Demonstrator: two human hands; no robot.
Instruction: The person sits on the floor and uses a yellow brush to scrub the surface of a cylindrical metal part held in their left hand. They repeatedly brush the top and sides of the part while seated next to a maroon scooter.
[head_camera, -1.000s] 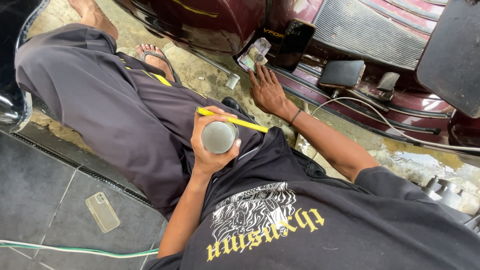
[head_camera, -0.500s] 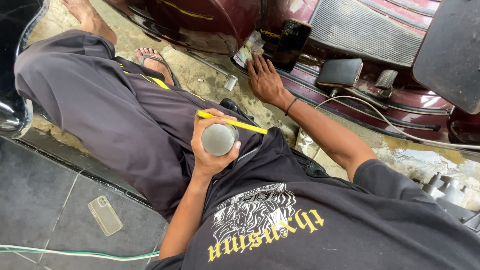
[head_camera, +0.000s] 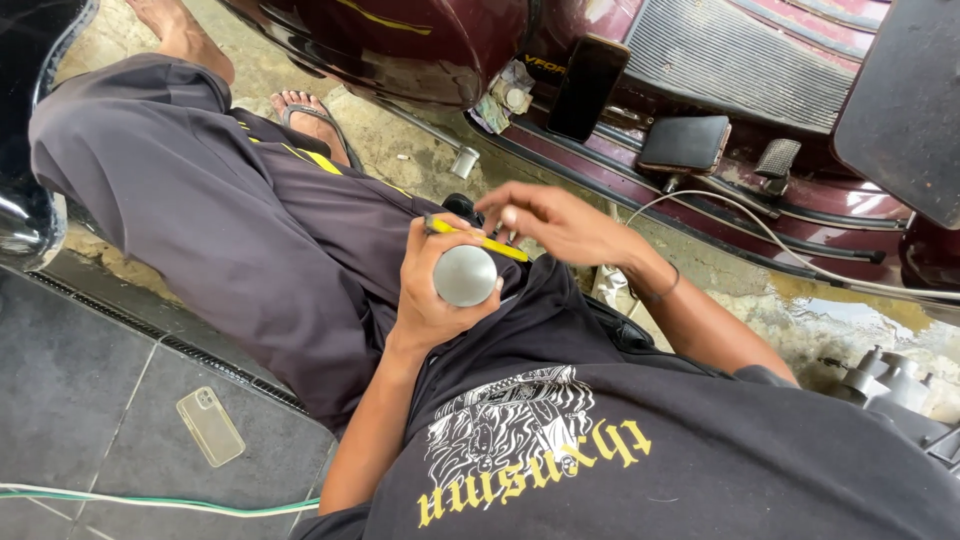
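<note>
I sit on the ground with my legs in dark trousers (head_camera: 200, 220) stretched to the upper left. My left hand (head_camera: 435, 290) is closed around a round silver metal part (head_camera: 465, 275) and pins a yellow-handled tool (head_camera: 480, 240) across the top of it. My right hand (head_camera: 555, 220) hovers just above the tool's right end with its fingers spread. A small pale spot shows at one fingertip; I cannot make out what it is.
A maroon scooter (head_camera: 420, 50) fills the top. On its footboard lie a black phone (head_camera: 585, 85), crumpled notes with a coin (head_camera: 505, 100) and a black pad (head_camera: 685, 145). A small metal cylinder (head_camera: 465, 160) lies on the ground, with a clear-cased phone (head_camera: 210, 425) and a white-green cable (head_camera: 150, 500) on the tiles.
My right hand has pulled back from the scooter's footboard to just above the yellow tool. The left hand keeps hold of the silver part and the tool.
</note>
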